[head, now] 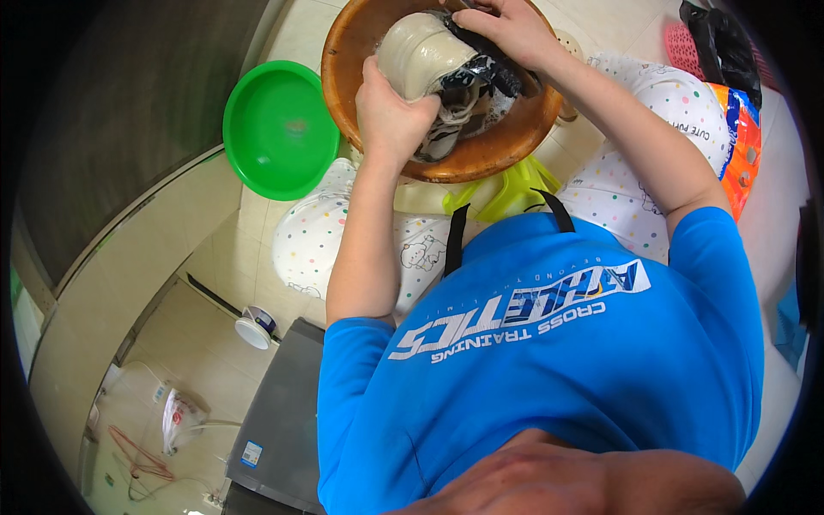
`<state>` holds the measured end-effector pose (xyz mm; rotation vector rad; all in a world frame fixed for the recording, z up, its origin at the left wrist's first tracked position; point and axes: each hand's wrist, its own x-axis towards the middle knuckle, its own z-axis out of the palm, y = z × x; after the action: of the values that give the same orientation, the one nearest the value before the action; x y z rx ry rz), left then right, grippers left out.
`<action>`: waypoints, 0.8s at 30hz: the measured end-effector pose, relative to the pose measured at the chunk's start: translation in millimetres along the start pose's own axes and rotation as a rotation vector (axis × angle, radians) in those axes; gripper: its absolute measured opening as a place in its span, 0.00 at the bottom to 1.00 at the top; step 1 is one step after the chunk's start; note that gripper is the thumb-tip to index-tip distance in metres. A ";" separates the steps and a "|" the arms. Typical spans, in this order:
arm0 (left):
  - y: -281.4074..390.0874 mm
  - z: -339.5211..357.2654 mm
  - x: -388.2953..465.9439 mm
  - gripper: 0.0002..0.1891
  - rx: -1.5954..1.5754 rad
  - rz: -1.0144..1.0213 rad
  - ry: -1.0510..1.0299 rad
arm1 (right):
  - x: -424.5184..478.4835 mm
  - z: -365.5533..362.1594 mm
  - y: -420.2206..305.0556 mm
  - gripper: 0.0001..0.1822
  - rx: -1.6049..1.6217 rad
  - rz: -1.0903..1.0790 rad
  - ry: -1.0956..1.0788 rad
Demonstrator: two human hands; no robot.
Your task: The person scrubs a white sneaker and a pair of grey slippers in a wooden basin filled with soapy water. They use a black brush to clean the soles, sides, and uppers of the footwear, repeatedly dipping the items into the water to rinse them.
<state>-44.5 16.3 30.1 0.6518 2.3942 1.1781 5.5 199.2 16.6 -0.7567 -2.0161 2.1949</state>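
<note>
My left hand grips a wet, cream-coloured rounded item with black parts, possibly a shoe; its exact kind is unclear. My right hand is closed around a dark object with suds on it, pressed against the item's black side; whether this is a brush or part of the item cannot be told. Both hands are over a brown basin. Grey-white laces or cords hang below the item, beside sudsy water in the basin.
A green basin stands to the left. Yellow-green plastic lies between the knees. At right are an orange package, a black bag and a pink basket. A white tub is by a grey appliance.
</note>
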 end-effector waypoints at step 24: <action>0.5 2.9 -7.5 0.19 0.471 0.177 0.178 | -7.6 -13.9 -7.9 0.28 -0.643 -0.625 -0.038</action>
<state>-36.7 14.1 29.9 0.9530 2.8461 0.7563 15.5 210.3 26.2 -0.0599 -2.5378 1.2406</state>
